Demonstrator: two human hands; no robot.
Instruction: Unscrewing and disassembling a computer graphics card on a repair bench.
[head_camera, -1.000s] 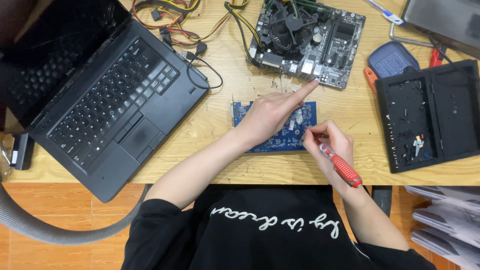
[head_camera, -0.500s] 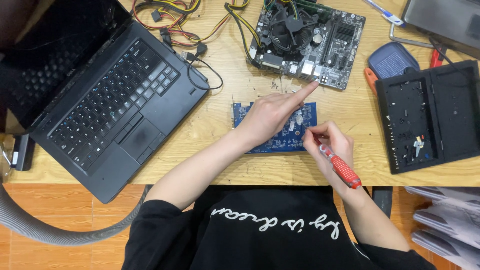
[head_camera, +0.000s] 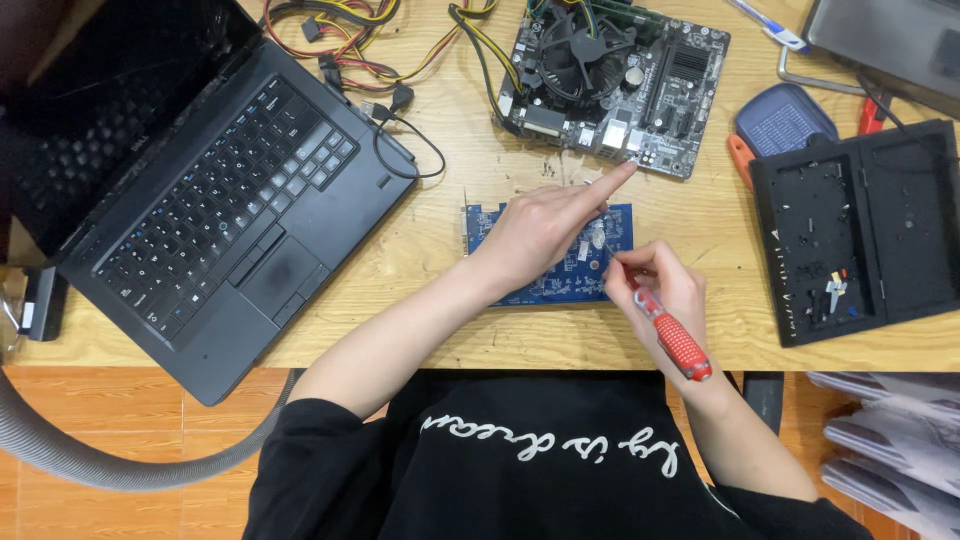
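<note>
A small blue circuit board (head_camera: 560, 285) lies flat on the wooden desk (head_camera: 460, 290) in front of me. My left hand (head_camera: 540, 228) rests on top of it, pressing it down, with the index finger stretched out toward the upper right. My right hand (head_camera: 655, 290) grips a red-handled screwdriver (head_camera: 672, 337). Its thin shaft points up and left, and the tip sits on the board's right part, just beside my left hand. Most of the board is hidden under my left hand.
An open black laptop (head_camera: 200, 190) fills the left of the desk. A motherboard with a fan (head_camera: 610, 75) and coloured cables (head_camera: 390, 40) lies at the back. An open black case with small parts (head_camera: 860, 230) sits on the right, beside a blue pad (head_camera: 785, 120).
</note>
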